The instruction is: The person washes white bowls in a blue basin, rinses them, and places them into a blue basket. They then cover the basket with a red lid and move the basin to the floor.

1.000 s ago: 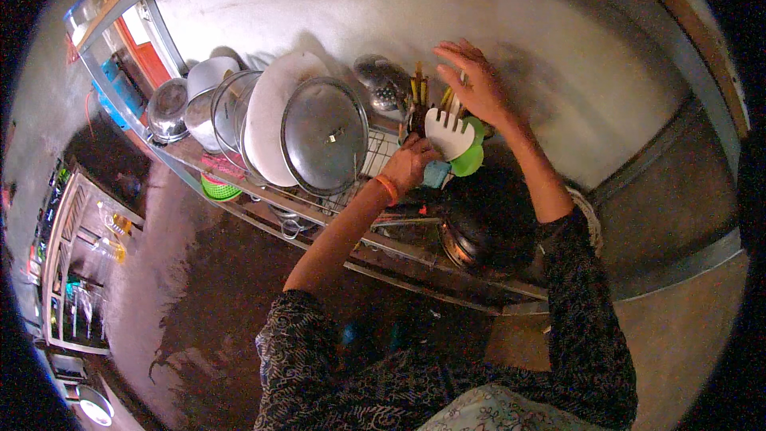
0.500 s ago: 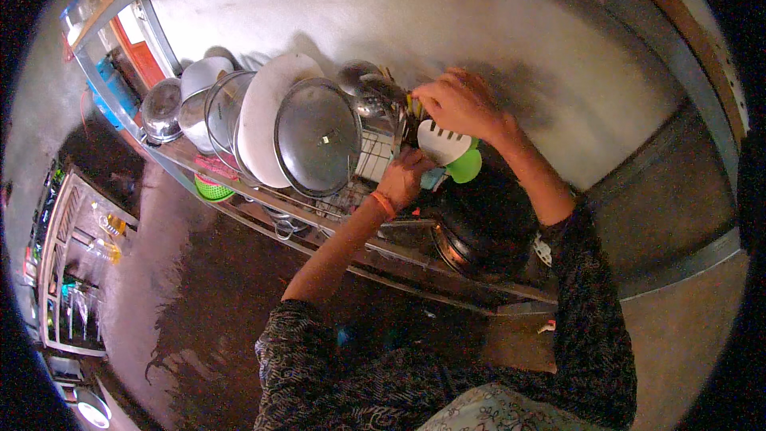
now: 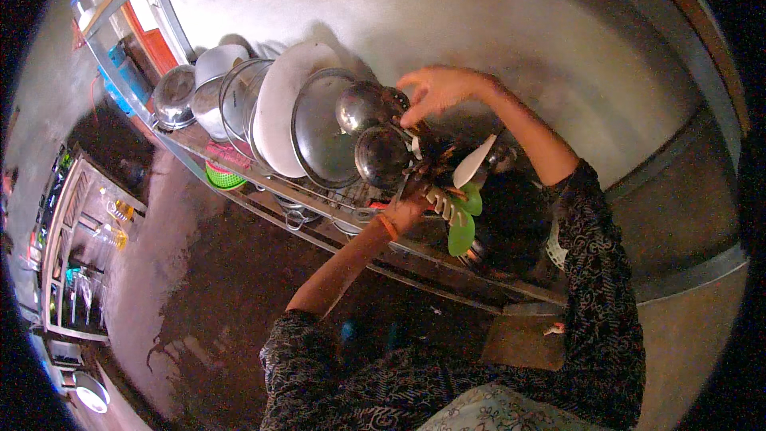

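Note:
A bunch of cooking utensils stands between my two hands. Two round metal ladles (image 3: 381,156) hang out on its left. A green spatula (image 3: 460,231), a slotted pale utensil (image 3: 444,204) and a white flat turner (image 3: 475,163) fan out on its right. From the near side, my left hand (image 3: 405,211) is closed around the lower part of the bunch; its fingertips are partly hidden. My right hand (image 3: 447,94) arches over the top beside a slotted metal skimmer (image 3: 395,100), thumb and fingers apart. Whatever holds the utensils together is too dark to make out.
On the rack shelf (image 3: 319,206), a round metal lid (image 3: 323,132), a large white plate (image 3: 279,112) and metal pots (image 3: 175,97) lean to the left. A dark pan (image 3: 511,227) sits at right. Below hangs a green basket (image 3: 224,177). A pale wall (image 3: 511,24) stands behind.
The utensils have shifted and spread, with the ladles now tipped left in front of the lid and the green spatula lower. My right hand has moved slightly left and its fingers have parted.

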### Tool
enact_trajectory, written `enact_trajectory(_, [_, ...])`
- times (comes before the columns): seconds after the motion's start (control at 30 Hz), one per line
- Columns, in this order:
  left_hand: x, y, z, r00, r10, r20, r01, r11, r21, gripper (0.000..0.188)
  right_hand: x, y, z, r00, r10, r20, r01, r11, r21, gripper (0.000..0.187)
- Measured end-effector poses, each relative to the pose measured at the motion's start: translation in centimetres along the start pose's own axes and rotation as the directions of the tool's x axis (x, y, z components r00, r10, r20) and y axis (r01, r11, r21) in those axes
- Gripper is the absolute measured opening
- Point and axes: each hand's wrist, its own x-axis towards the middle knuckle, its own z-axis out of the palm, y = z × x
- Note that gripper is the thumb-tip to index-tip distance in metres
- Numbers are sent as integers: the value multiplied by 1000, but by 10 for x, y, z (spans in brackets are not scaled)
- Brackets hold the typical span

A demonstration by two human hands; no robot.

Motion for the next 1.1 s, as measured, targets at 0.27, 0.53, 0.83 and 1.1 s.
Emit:
enact_trajectory(0.27, [10, -16, -2, 997, 45, 66, -46, 999, 15, 45, 12, 30, 17, 984, -80, -161, 23, 944, -329, 20])
enact_trajectory(0.53, [52, -27, -6, 996, -11, 88, 14, 999, -36, 57, -21, 60, -17, 974, -173, -148, 151, 978, -146, 36])
enact_trajectory(0.83, [103, -52, -11, 996, -61, 66, 69, 989, -134, 46, -31, 101, -5, 852, -130, -507, 75, 989, -126, 41])
enact_trajectory(1.1, [122, -52, -4, 984, -129, 120, 133, 991, -26, 40, -35, 118, 15, 415, -153, -897, -2, 986, -169, 41])
